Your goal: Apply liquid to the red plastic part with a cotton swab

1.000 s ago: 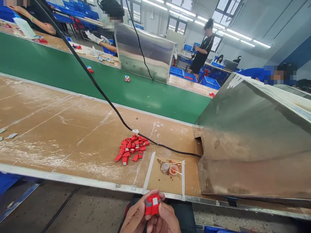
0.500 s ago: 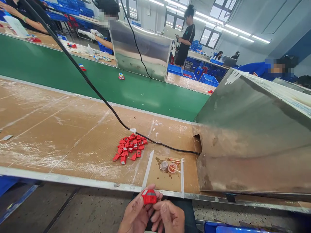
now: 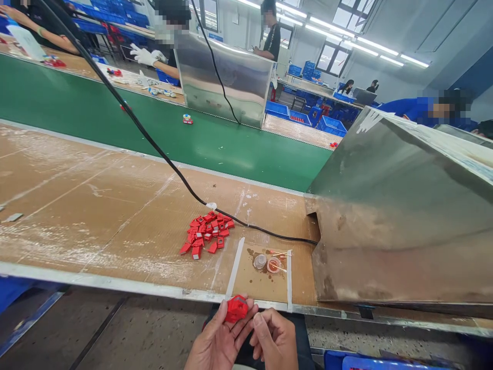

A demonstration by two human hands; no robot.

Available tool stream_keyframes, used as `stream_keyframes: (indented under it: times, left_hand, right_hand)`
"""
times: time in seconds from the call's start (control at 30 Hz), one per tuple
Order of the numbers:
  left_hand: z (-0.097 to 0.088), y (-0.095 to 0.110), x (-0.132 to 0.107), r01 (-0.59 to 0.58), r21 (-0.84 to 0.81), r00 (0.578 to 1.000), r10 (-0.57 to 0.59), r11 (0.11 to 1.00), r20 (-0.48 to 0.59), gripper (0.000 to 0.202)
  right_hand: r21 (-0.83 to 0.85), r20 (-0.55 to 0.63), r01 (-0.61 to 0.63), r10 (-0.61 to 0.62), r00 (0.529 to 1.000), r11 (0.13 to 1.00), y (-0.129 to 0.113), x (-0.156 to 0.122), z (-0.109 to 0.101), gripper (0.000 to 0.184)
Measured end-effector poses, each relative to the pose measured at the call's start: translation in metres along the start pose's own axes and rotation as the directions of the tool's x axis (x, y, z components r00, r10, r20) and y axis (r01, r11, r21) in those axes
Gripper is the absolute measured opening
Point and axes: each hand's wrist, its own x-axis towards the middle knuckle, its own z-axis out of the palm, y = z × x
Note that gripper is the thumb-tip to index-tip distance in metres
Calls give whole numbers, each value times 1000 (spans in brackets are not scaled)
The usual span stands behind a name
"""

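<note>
My left hand (image 3: 217, 339) holds a small red plastic part (image 3: 235, 308) at its fingertips, just below the bench's near edge. Close beside it on the right is my right hand (image 3: 274, 339), fingers curled, with a fingertip near the part; I cannot tell if it touches. On the brown bench top ahead lies a pile of several small red parts (image 3: 206, 234). Right of the pile, two small round caps (image 3: 267, 264) sit inside a taped square with thin sticks beside them.
A black cable (image 3: 162, 153) crosses the bench into a large metal housing (image 3: 400, 216) on the right. Behind runs a green conveyor belt (image 3: 215, 141) carrying a small toy piece (image 3: 187, 119). Other people work at the far bench; blue crates stand behind.
The red part has turned in my fingers and sunk slightly. My right hand has drawn a little away from it. A person at the back has walked left.
</note>
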Motion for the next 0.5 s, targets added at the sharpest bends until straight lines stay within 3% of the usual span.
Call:
stream_keyframes:
  times: [0.13,0.27,0.33,0.4,0.5]
  left_hand:
    - [-2,0,9,28,47,959,-14,999,-283,27]
    - [-7,1,12,49,51,942,-29,997,-335,18]
    - [-8,0,9,44,70,955,-21,997,-297,15]
    - [-7,-2,4,-25,156,979,56,987,-194,26]
    - [-1,-7,-7,-275,406,952,304,872,-8,49]
  right_hand:
    - [7,57,-25,25,998,1000,-1,4,1,69]
    - [-7,74,-16,16,997,1000,-1,4,-1,68]
    - [0,100,-21,21,995,1000,-1,4,-3,66]
    - [24,144,-33,29,989,999,-2,3,-6,64]
    - [122,277,-77,41,960,990,-2,2,-8,64]
